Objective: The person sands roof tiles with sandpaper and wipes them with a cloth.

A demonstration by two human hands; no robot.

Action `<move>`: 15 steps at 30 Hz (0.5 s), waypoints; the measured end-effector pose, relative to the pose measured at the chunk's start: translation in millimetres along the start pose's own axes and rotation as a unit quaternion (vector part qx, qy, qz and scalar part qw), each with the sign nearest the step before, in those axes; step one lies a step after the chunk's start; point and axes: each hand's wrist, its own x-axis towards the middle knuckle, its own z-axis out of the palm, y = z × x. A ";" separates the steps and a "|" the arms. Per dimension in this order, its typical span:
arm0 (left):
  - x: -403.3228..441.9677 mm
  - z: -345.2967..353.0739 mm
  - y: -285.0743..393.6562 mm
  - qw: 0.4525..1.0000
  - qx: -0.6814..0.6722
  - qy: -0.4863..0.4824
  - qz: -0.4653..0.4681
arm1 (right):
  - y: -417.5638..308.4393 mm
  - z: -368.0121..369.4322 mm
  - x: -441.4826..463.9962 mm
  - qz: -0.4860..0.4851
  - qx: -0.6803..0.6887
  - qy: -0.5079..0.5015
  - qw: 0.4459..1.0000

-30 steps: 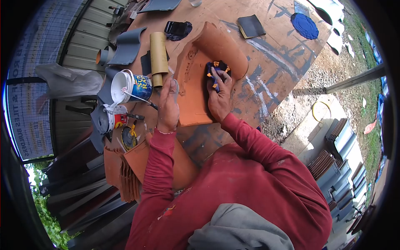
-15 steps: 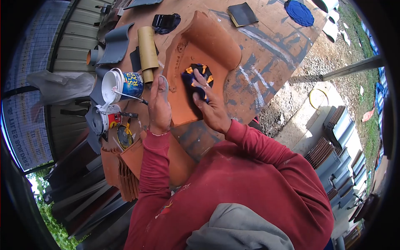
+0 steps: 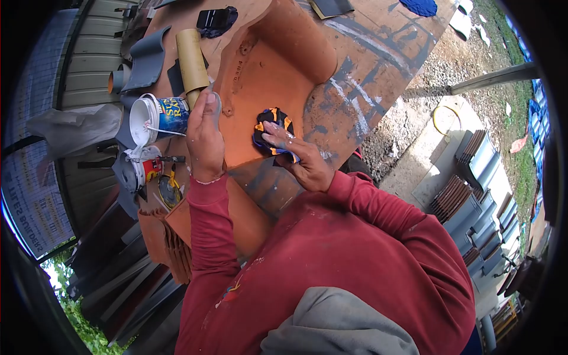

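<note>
A curved terracotta roof tile (image 3: 275, 77) lies on the paint-streaked table, its raised rounded side to the right. My left hand (image 3: 206, 142) holds the tile's left edge, thumb side up; some of its fingers are hidden. With my right hand (image 3: 307, 163) I press a bunched black, orange and blue cloth (image 3: 274, 121) onto the tile's flat face, near its closest end. The fingers of that hand lie over the cloth.
To the left stand a blue-and-white paint bucket (image 3: 171, 115) and a smaller red-and-white paint container (image 3: 151, 165). A sandpaper roll (image 3: 193, 59) lies behind them. More terracotta tiles (image 3: 225, 207) are near my left forearm. A blue cloth (image 3: 419, 6) lies at the far edge.
My right hand and the cloth have slid toward me over the tile, with the fingers now flatter. My left hand stays at the tile's edge. The view has shifted slightly.
</note>
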 end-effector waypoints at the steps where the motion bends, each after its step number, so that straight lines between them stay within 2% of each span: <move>1: -1.9 0.5 7.3 1.000 -0.009 0.005 -0.023 | 37.9 2.4 -18.7 0.041 -0.014 0.033 0.998; 2: 2.1 0.1 1.8 1.000 -0.012 0.006 -0.019 | 53.7 -2.1 -16.5 0.057 -0.024 0.047 0.997; 3: 6.9 -1.6 -3.5 0.997 -0.072 -0.013 -0.030 | 59.1 -8.1 -7.6 0.073 -0.034 0.061 0.995; 4: 6.7 -4.3 -7.4 0.990 -0.128 -0.034 -0.046 | 60.9 -9.1 -4.5 0.297 0.012 0.066 0.953; 7: -1.4 4.8 5.6 0.994 -0.105 -0.003 -0.025 | 37.4 9.6 13.1 0.364 0.082 0.137 0.917; 8: -2.3 5.0 3.3 0.994 -0.103 -0.006 -0.029 | 26.0 17.2 15.4 0.184 0.033 0.156 0.970; 9: 2.8 7.8 0.5 0.989 -0.140 -0.024 -0.034 | 5.7 13.8 27.4 0.180 0.032 0.155 0.971; 11: -0.9 6.5 -4.1 0.983 -0.169 -0.052 -0.052 | -40.9 10.1 33.3 -0.023 -0.017 0.031 0.999; 13: -0.1 1.8 -2.7 0.984 -0.154 -0.071 -0.050 | 8.8 3.5 8.0 -0.026 0.020 0.016 0.999; 15: -0.9 0.3 2.2 0.988 -0.140 -0.036 -0.045 | 63.1 -3.5 -21.5 0.132 0.035 0.045 0.990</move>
